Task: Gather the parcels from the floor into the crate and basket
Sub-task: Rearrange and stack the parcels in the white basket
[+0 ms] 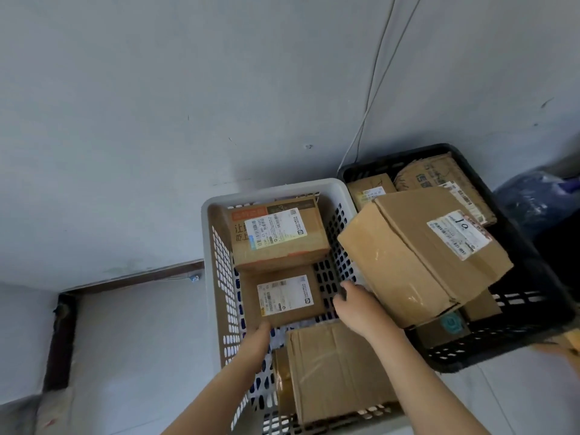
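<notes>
A white perforated basket [209, 277] holds three cardboard parcels: an orange-printed box [276, 246] at the back, a small labelled box [248, 296] in the middle and a plain taped box [332, 372] at the front. To its right, a black crate [533, 312] holds several parcels. A large labelled box [408, 255] lies tilted on top of them and overhangs the basket's rim. My left hand [257, 337] grips the small box's near-left corner. My right hand [356, 304] sits just right of that box with its fingers spread, under the large box's lower edge.
Both containers stand on the floor against a grey wall. A white cable [370, 98] runs down the wall behind the crate. A blue plastic bag [536, 199] lies at the far right. A dark skirting board [131, 274] and a door frame [61, 340] are at the left.
</notes>
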`<state>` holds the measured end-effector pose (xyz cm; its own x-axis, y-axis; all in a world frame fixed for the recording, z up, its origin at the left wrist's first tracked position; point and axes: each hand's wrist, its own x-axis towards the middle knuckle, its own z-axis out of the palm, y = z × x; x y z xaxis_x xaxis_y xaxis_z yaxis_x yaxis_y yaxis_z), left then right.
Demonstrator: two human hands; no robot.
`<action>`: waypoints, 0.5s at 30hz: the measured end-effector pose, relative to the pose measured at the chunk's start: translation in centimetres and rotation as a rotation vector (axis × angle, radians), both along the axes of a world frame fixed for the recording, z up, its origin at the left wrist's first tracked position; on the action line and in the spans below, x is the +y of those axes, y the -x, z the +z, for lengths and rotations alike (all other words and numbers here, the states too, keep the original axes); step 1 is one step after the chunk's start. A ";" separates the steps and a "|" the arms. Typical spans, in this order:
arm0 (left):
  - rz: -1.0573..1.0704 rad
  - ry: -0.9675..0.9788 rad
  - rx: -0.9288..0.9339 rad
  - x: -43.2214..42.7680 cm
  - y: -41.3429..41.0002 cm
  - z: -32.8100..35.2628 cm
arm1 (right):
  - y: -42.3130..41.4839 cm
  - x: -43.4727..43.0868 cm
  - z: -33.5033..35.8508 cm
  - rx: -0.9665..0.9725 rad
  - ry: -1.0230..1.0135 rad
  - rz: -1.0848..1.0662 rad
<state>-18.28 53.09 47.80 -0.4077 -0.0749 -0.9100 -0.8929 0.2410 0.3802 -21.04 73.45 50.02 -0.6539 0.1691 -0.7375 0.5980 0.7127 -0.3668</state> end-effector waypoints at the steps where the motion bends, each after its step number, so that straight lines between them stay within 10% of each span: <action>1: 0.007 -0.032 -0.030 0.2 -0.7 0.2 | -1.4 0.4 0.6 -0.009 -0.028 0.048; 8: 0.037 -0.033 0.049 4.2 -6.7 2.3 | -8.0 2.1 1.4 0.053 -0.108 0.101; 15: 0.316 0.267 0.440 2.9 -5.1 4.5 | -5.8 1.9 2.4 0.332 0.233 -0.010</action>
